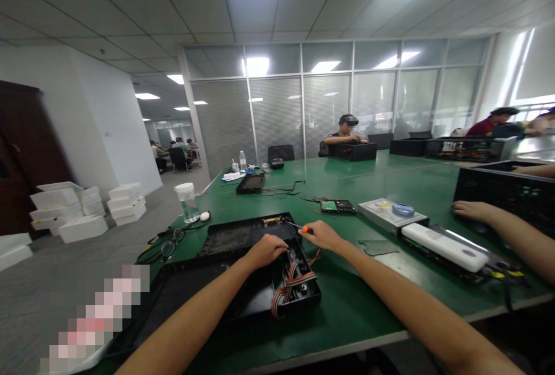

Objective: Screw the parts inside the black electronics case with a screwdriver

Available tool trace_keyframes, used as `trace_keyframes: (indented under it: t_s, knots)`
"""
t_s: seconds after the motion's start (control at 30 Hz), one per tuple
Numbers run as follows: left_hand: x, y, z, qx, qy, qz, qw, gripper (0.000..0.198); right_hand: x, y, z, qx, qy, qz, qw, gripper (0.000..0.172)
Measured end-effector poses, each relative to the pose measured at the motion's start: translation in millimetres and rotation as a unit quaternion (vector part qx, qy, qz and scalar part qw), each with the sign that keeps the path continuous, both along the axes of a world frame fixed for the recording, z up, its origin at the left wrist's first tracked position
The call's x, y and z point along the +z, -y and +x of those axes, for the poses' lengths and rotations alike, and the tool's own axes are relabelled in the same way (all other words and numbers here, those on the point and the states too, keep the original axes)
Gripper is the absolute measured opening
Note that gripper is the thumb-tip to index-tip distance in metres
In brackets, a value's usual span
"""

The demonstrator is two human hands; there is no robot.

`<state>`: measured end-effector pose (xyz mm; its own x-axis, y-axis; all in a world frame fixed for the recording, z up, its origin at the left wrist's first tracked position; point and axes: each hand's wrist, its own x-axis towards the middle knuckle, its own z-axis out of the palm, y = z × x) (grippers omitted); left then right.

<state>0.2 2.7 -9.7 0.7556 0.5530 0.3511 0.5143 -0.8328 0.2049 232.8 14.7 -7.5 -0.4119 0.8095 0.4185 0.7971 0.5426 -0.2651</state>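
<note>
My right hand (321, 236) is closed round the orange handle of a screwdriver (306, 229), its thin shaft pointing left over the far black tray. With fingers curled down, my left hand (266, 251) rests at the inner side of the nearer black metal case (255, 304); whatever is between its fingertips is hidden. Striped ribbon cables (281, 294) loop over small parts at the right end of that case. Behind it lies a second shallow black tray (229, 237), with a small brass-coloured part (272, 221) at its far edge.
Eyeglasses (169, 245) and a lidded clear jar (187, 204) stand left. A green circuit board (336, 205), a silver drive unit (381, 213) and a white bar-shaped device (444, 246) lie right. Another person's hand (474, 211) touches a black computer case (511, 196). A co-worker (342, 135) sits across.
</note>
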Motion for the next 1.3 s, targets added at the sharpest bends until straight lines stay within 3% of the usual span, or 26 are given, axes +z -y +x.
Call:
trace_keyframes:
  t_s: [0.07,0.27,0.37,0.5,0.67,1.03,1.3]
  knots:
    - [2.2,-0.9,0.0,-0.016,-0.014,-0.008,1.000,0.017,3.2,-2.3,6.2,0.018,-0.032,-0.026,0.999,0.023]
    - [4.3,0.5,0.4,0.010,-0.018,-0.017,1.000,0.014,21.8,-10.0,41.8,0.091,-0.138,-0.218,0.962,0.033]
    - [5.0,2.3,1.5,0.030,-0.019,-0.031,0.999,0.014,35.2,-9.2,51.3,0.144,-0.202,-0.251,0.936,0.029]
    - [6.5,2.4,2.8,0.042,-0.026,-0.046,0.998,0.013,47.1,-3.5,45.2,0.112,-0.245,-0.166,0.949,0.033]
    - [7.1,1.1,3.0,0.040,-0.024,-0.061,0.997,0.015,47.3,2.5,32.1,0.101,-0.219,-0.037,0.970,0.031]
    - [7.6,-0.4,4.4,0.061,-0.040,-0.054,0.996,0.016,43.4,3.5,27.3,0.084,-0.195,-0.026,0.977,0.033]
    - [4.7,-0.7,3.4,0.053,-0.032,-0.059,0.996,0.016,40.7,9.0,19.3,0.074,-0.118,0.005,0.990,0.033]
